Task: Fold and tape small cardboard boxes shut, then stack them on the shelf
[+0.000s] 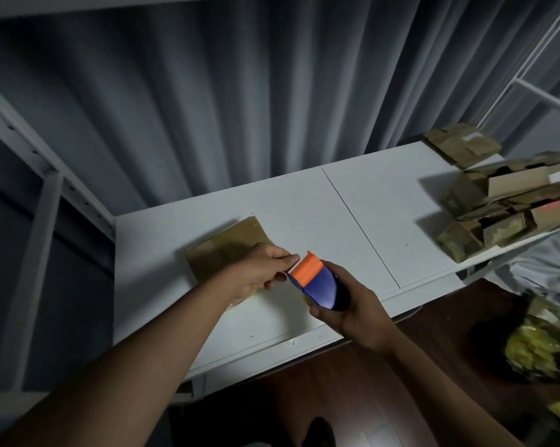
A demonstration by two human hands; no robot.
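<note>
Right hand (353, 304) grips the blue-and-orange plastic tape dispenser (317, 282), left hand (262, 269) pinches at its serrated edge above the flat brown cardboard box (227, 243) — the tape could tear or stick to itself.

Dim room around me.
Pleated grey curtain (240, 91) hangs behind my white shelf board (353, 204); white metal rack frame (40, 175) stands left; dark wooden floor (353, 382) below.

Grey pleated curtain (207, 108) behind, dark wood floor (353, 398) below, crumpled yellow bag (536, 350) at right
</note>
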